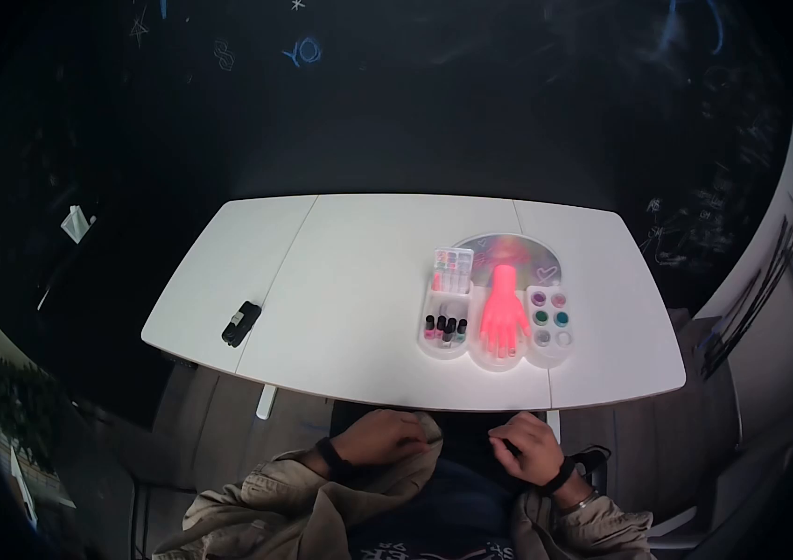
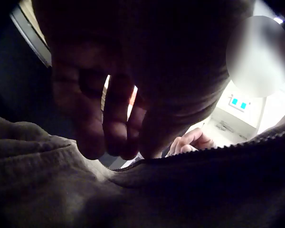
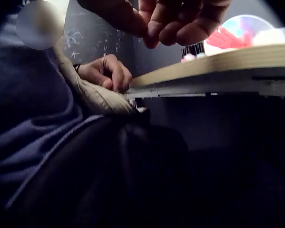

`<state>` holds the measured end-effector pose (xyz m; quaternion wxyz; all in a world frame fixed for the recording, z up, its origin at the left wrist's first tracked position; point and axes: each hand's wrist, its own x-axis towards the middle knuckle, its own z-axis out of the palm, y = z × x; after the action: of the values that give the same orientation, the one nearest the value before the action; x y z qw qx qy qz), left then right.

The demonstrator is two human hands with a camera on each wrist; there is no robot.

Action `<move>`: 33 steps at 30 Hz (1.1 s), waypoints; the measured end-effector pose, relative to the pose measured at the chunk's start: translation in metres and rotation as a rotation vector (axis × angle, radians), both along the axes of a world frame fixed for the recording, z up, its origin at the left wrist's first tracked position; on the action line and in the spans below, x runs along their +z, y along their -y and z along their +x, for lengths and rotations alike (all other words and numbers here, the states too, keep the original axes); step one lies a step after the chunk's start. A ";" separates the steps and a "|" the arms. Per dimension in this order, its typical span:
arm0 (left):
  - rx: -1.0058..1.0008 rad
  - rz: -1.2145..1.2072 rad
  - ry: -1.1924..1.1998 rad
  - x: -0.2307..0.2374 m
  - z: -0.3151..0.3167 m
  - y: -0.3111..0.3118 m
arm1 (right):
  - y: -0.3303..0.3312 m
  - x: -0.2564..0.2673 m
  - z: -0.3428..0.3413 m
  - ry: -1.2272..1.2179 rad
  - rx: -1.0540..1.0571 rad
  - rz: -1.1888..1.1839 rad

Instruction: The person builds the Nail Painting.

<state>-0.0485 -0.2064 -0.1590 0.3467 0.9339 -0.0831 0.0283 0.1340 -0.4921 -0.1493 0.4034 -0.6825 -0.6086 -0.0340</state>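
My left hand [image 1: 382,436] is low in front of the table's near edge, fingers loosely bent against the front flap of an open tan jacket [image 1: 429,439]. In the left wrist view its fingertips [image 2: 115,145] come down at the zipper edge. My right hand [image 1: 529,446] hangs loosely curled over the lap just short of the table edge, with nothing in it. Nearest to it on the table is a pink model hand [image 1: 505,313], fingers toward me, on a white nail-art tray. Dark-capped nail polish bottles [image 1: 446,327] stand left of it, small colour pots [image 1: 541,317] right.
The white table [image 1: 350,299] spans the view. A small black object [image 1: 241,323] with a pale piece on it lies at its left. Behind the model hand stands a shiny rounded panel [image 1: 546,257]. A dark chalkboard wall [image 1: 415,112] rises behind the table.
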 end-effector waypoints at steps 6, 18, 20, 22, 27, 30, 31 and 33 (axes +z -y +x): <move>-0.004 -0.015 0.013 -0.003 0.006 -0.010 | -0.004 -0.039 0.005 -0.082 0.121 -0.204; -0.004 -0.014 -0.029 -0.010 0.004 -0.019 | -0.002 -0.044 0.006 -0.102 0.147 -0.449; -0.011 -0.015 -0.020 -0.009 0.005 -0.020 | -0.002 -0.043 0.006 -0.103 0.148 -0.437; -0.008 -0.052 -0.013 -0.009 0.005 -0.019 | -0.002 -0.042 0.006 -0.106 0.148 -0.432; 0.037 -0.125 0.025 -0.001 0.003 -0.015 | -0.002 -0.037 0.004 -0.133 0.143 -0.461; 0.146 -0.267 0.081 0.015 0.003 -0.023 | -0.003 -0.039 0.004 -0.115 0.147 -0.456; 0.194 -0.361 0.120 0.021 0.002 -0.033 | -0.003 -0.037 0.003 -0.120 0.146 -0.451; 0.323 -0.461 0.197 0.038 -0.003 -0.063 | -0.003 -0.034 -0.002 -0.138 0.147 -0.443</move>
<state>-0.0513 -0.1430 -0.1214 0.5307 0.8245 0.0419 0.1918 0.1323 -0.4891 -0.1829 0.2858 -0.7088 -0.6202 0.1767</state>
